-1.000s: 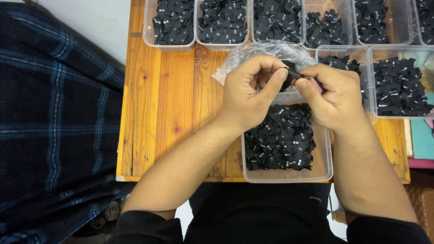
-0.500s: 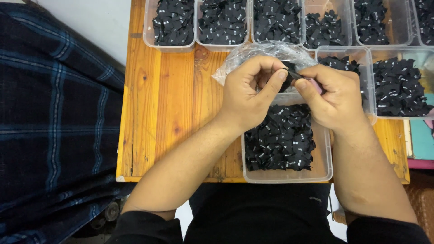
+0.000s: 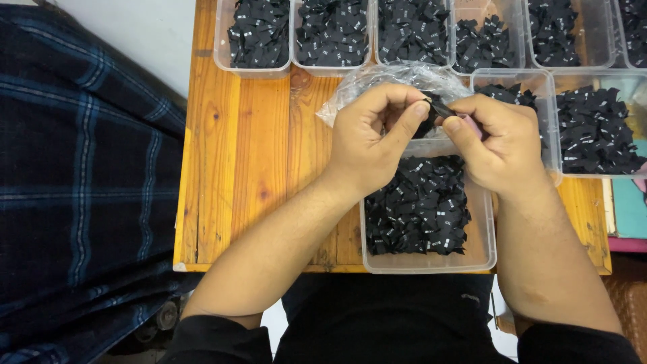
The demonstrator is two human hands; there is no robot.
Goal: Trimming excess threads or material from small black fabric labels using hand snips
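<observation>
left hand (image 3: 367,138): fingers curled, thumb and forefinger pinched together
right hand (image 3: 495,138): curled, thumb meeting forefinger, tips touching the left's
forearms: bare, angled inward

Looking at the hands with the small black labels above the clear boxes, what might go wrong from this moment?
1. Both hands, left hand and right hand, pinch one small black label by the fingertips; it may slip and fall into the box below, mixing with that pile.
2. The plastic bag lies loose behind the hands; a knuckle might catch it and drag it.
</observation>
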